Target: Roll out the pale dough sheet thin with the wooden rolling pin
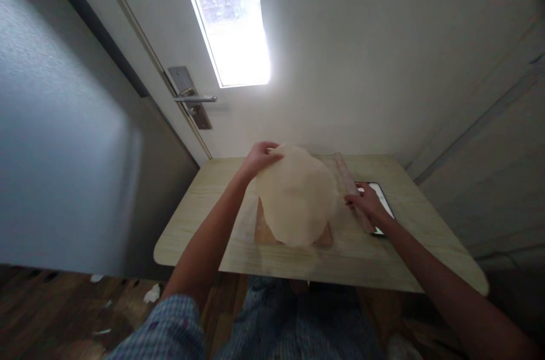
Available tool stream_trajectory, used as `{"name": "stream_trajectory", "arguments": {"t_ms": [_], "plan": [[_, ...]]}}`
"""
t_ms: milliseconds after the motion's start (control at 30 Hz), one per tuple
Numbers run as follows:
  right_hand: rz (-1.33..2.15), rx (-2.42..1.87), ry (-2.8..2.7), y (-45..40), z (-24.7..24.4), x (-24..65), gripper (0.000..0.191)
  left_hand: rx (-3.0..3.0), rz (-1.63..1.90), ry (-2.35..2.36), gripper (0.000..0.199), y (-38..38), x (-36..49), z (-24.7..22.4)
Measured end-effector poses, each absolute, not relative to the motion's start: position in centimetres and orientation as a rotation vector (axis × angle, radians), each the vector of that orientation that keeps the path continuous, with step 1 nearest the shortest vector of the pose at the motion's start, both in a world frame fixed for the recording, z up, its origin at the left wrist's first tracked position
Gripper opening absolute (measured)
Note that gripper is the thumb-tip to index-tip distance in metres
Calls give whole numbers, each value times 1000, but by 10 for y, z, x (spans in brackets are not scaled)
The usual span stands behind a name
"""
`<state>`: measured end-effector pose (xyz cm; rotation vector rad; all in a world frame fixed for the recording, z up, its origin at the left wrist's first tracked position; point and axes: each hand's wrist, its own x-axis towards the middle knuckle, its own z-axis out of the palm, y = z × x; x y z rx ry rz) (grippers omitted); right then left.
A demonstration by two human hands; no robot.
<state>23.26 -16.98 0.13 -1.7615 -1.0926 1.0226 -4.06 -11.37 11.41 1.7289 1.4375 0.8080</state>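
Observation:
A wide, round, thin sheet of pale dough (298,195) covers most of a wooden board (262,229), whose corners show at the near side. At the dough's far left edge, my left hand (263,159) has its fingers and thumb closed on the rim. My right hand (367,201) is to the right of the dough, its fingers curled on a rolling pin (346,174) dusted with flour. The pin lies at a slant, its far end near the wall side. Slight blur softens the dough's outline.
A phone or tablet with a lit screen (385,201) lies under and beside my right hand. The pale wooden table (191,218) stands against a white door (340,65) with a metal handle (198,99) and a bright window. A grey panel (63,150) rises at the left.

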Motion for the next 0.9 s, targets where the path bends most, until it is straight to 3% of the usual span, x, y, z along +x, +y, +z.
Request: {"name": "stream_trajectory", "arguments": {"t_ms": [100, 300, 400, 633, 900], "plan": [[1028, -1768, -1089, -170, -3, 231, 31, 2082, 780, 1839, 39, -103, -37, 78], [1039, -1753, -1136, -169, -4, 219, 28, 2494, 335, 1689, 48, -147, -9, 8], [1047, -1793, -1153, -167, -1, 213, 27, 2549, 324, 1739, 52, -165, 0, -12], [1078, -1732, -1271, -153, -15, 200, 23, 2542, 352, 1787, 51, -167, 0, -18], [1036, -1597, -1402, -147, -19, 192, 34, 2487, 355, 1793, 48, -175, -2, -15]]}}
